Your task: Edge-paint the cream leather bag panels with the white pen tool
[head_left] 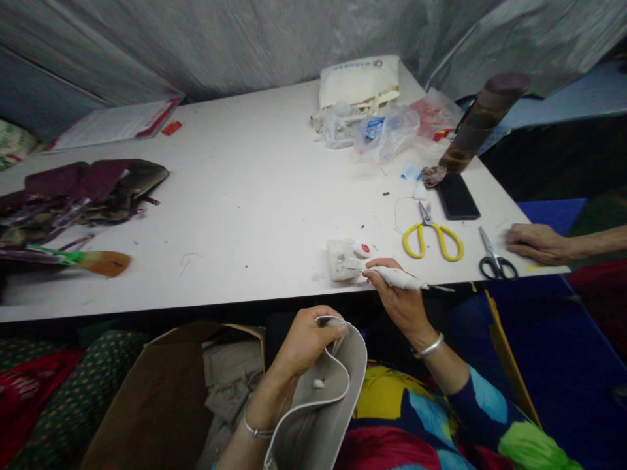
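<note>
My left hand (307,341) is closed on the upper edge of a grey shoe-shaped fabric piece with white piping (323,398), held over my lap below the table edge. My right hand (399,297) is closed round a white-wrapped tool with a thin metal tip (409,281), at the front edge of the white table (255,189). The tool's far end lies against a small white lump (343,260) on the table. Beside the lump lies a small white item with a red spot (363,249).
Yellow-handled scissors (432,236), a black phone (457,196) and black-handled scissors (496,260) lie to the right. Another person's hand (536,243) rests at the right edge. Plastic bags (377,127) and a dark bottle (482,121) stand at the back. Dark shoe parts (83,189) lie left; a cardboard box (196,385) sits below.
</note>
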Tool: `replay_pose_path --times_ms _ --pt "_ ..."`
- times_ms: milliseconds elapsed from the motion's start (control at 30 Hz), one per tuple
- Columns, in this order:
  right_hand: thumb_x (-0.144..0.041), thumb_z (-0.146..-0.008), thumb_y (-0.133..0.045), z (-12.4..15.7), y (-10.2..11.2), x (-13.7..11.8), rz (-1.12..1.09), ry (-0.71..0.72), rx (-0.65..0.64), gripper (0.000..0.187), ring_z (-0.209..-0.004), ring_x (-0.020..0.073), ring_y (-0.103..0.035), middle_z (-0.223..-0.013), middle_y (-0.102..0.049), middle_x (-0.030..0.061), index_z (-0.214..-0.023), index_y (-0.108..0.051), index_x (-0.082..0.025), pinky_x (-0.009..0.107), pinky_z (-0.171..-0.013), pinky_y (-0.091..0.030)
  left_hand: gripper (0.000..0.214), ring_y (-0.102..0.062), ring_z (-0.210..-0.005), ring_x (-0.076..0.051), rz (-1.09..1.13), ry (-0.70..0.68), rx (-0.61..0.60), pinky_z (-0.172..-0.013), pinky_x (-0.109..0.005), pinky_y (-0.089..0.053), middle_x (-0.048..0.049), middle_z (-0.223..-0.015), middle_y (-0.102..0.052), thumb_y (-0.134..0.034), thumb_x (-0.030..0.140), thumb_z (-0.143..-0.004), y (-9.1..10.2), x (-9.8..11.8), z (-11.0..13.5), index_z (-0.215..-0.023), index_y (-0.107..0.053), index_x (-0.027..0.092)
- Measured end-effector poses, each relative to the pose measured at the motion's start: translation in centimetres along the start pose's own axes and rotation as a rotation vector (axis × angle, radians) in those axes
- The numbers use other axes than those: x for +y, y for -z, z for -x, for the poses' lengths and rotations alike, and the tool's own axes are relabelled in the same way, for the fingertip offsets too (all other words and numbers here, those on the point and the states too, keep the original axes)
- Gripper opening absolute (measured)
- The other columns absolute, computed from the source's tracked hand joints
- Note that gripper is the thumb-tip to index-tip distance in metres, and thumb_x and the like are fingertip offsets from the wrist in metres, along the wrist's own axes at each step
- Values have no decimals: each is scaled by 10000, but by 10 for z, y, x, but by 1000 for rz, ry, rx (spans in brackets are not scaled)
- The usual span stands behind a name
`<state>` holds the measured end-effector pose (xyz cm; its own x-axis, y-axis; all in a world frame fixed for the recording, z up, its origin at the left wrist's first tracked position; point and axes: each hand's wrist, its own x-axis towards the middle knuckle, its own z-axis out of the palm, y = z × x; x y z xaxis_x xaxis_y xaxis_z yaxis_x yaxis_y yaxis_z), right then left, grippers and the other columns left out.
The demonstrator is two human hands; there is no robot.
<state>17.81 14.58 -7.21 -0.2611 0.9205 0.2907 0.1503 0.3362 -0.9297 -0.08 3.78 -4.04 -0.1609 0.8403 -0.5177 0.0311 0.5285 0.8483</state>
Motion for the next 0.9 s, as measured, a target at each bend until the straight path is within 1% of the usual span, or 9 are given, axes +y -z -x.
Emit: replay_pose_path --times_ms 133,367,433,500,567,633,700,767,900 --pt "-425 -999 -668 1 -3 3 3 12 -12 210 -869 180 -662 -972 -713 22 -1057 -687 -225 317 -828 -527 192 -576 -667 -158 -2 -3 -14 -671 -278 -423 -19 -687 -701 -800 319 -663 2 -2 0 -747 -755 152" --pt "-440 -988 -676 0 -2 2 5 -3 -23 235 -904 195 -670 -999 -728 39 -1066 -696 -219 329 -861 -527 204 -572 -661 -154 -2 16 -23 -660 -274 -421 -14 -680 -694 -808 322 -667 1 2 2 -748 -746 145" --pt "-451 -985 -677 2 2 -1 -19 -23 4 242 -884 196 -670 -961 -724 35 -1045 -698 -218 332 -857 -525 203 -584 -681 -157 -7 8 -21 -679 -274 -429 -17 -699 -705 -811 316 -664 1 2 2 -755 -750 144" --pt "-452 -997 -658 7 7 -4 -109 -79 2 238 -812 185 -666 -871 -712 20 -995 -697 -217 322 -803 -526 205 -584 -685 -156 -16 9 -26 -679 -273 -428 -17 -707 -709 -811 316 -663 2 2 3 -762 -754 146" --pt "-449 -1010 -640 15 12 -6 -242 -162 -73 249 -717 168 -652 -775 -695 5 -941 -689 -214 299 -709 -516 206 -578 -681 -154 -33 13 -38 -671 -273 -422 -15 -711 -708 -809 318 -665 1 2 3 -768 -758 148" --pt "-445 -1013 -637 25 16 -8 -339 -236 -186 259 -654 152 -634 -722 -684 -4 -917 -686 -210 275 -633 -493 209 -574 -680 -153 -49 18 -51 -666 -275 -420 -14 -712 -704 -804 324 -668 0 1 3 -776 -761 150" --pt "-436 -1006 -651 34 18 -10 -357 -268 -255 251 -656 144 -632 -723 -683 -4 -915 -690 -206 261 -622 -482 222 -572 -680 -155 -56 25 -70 -664 -278 -419 -14 -712 -700 -803 336 -671 -1 0 2 -786 -762 151" --pt "-427 -1006 -654 40 19 -10 -345 -278 -281 243 -667 141 -630 -730 -678 -4 -913 -689 -204 256 -629 -478 232 -571 -684 -155 -56 23 -83 -665 -279 -418 -14 -714 -696 -805 346 -670 -2 0 2 -790 -761 152" --pt "-430 -1005 -652 45 18 -9 -323 -283 -289 246 -664 141 -622 -726 -675 -6 -910 -683 -206 256 -628 -471 221 -572 -701 -156 -58 -7 -92 -680 -280 -415 -13 -724 -693 -804 336 -658 -4 1 2 -775 -756 155"
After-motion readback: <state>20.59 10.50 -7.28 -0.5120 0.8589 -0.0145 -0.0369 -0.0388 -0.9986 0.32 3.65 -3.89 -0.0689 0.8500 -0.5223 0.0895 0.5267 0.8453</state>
